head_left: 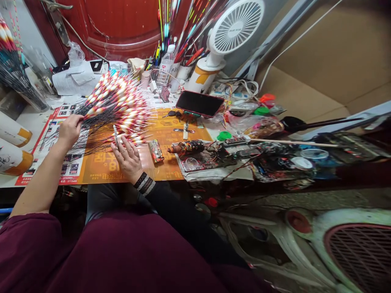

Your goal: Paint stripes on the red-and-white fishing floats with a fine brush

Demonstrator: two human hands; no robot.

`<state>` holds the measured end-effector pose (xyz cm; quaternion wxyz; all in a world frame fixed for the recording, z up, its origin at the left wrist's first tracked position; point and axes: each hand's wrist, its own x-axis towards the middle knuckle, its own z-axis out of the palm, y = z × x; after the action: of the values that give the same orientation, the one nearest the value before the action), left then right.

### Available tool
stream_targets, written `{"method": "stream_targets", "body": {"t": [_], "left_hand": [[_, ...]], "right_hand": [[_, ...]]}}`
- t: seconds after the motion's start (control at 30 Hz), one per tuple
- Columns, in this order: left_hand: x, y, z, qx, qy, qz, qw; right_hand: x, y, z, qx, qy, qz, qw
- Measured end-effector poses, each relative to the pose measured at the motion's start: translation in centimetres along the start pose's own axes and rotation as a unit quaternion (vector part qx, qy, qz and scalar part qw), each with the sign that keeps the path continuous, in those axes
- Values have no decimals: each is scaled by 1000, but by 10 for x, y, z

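A dense fan of hand-painted fishing floats (pixel 114 106) spreads across the left-centre of the surface. Their long axes run roughly from lower left to upper right: the thin black stems gather toward the lower left, while the slender, glossy bodies, banded in red, white and yellow, splay out toward the upper right.

The left hand (pixel 70 130) sits at the lower-left end of the fan, its fingers curled over the black stems in a grasp. The right hand (pixel 128 159) lies just below and beside the painted bodies, near the centre of the frame, fingers spread. A slim white stick (pixel 115 136) stands up between its thumb and forefinger and looks pinched there. Rings show on the right hand's fingers, and dark beaded bracelets (pixel 144 183) circle its wrist.

The floats lie over a printed orange sheet (pixel 165 136) and a red-edged leaflet (pixel 62 162). A black smartphone (pixel 200 103) rests above them, with a small painted box (pixel 155 150) just beside the right hand. To the right is a paint-crusted clutter of brushes and lids (pixel 275 156). A white desk fan (pixel 235 28) and a plastic bottle (pixel 166 65) stand at upper centre, and a glass of finished floats (pixel 15 67) stands at upper left.
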<state>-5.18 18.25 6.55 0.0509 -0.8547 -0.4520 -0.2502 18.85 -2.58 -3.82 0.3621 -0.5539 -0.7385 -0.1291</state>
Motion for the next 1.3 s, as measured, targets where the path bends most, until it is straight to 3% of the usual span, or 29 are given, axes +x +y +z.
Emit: {"method": "stream_targets", "body": {"t": [0.27, 0.37, 0.6, 0.7, 0.83, 1.03, 1.13, 1.23, 1.3], "left_hand": [[-40, 33, 24, -69, -130, 50, 988], [-45, 29, 24, -78, -141, 52, 986], [-54, -8, 15, -63, -163, 20, 984], [-60, -5, 18, -58, -166, 32, 984], [-62, 16, 27, -51, -172, 46, 983], [-48, 34, 37, -59, -179, 72, 979], [-29, 27, 39, -67, -144, 65, 985], [-1, 13, 39, -48, -78, 18, 996], [20, 4, 40, -39, -68, -5, 997]], "right_hand": [[-7, 2, 5, 10, -32, 37, 999], [-9, 4, 11, 13, -41, 49, 998], [-6, 10, 15, 10, -29, 16, 999], [-7, 12, 15, 34, -48, 22, 998], [-9, 12, 16, 58, -63, 35, 996], [-13, 12, 19, 57, -54, 28, 996], [-16, 12, 19, 43, -50, 15, 998], [-16, 12, 19, 24, -53, -6, 998], [-16, 12, 20, 13, -52, -11, 998]]}}
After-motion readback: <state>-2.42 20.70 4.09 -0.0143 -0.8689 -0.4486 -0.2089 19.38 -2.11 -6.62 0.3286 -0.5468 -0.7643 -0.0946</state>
